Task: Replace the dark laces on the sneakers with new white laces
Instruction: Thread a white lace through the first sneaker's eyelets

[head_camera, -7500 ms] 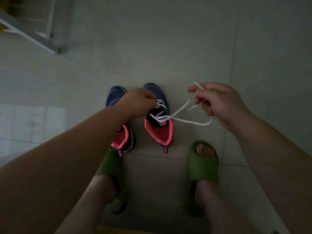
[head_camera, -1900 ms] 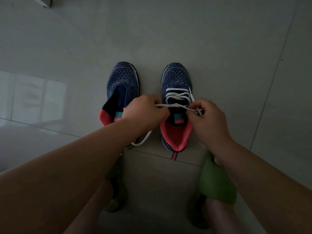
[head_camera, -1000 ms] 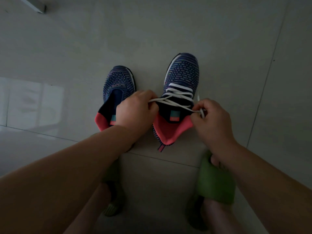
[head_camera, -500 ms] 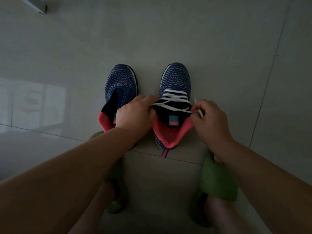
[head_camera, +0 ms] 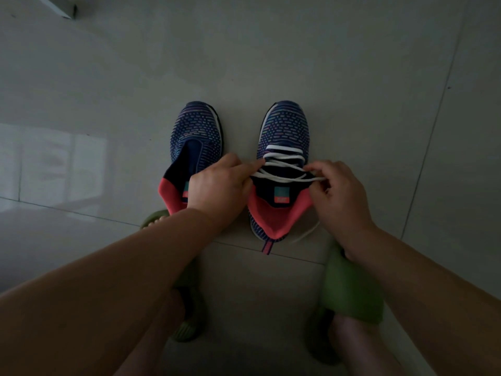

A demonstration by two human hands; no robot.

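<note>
Two blue knit sneakers with coral lining stand side by side on the floor, toes pointing away. The left sneaker has no lace in it. The right sneaker carries a white lace crossed several times over its tongue. My left hand pinches the lace at the shoe's left edge. My right hand pinches the lace at the right edge. A loose lace end trails on the floor beside the heel.
My feet in green slides rest on the grey tiled floor just behind the sneakers; the left slide is mostly hidden under my forearm. A pale furniture corner shows at the top left.
The right sneaker, tilted a second ago, stands straight again. Both hands stay at its upper eyelets; my right hand's fingers have shifted on the lace.
</note>
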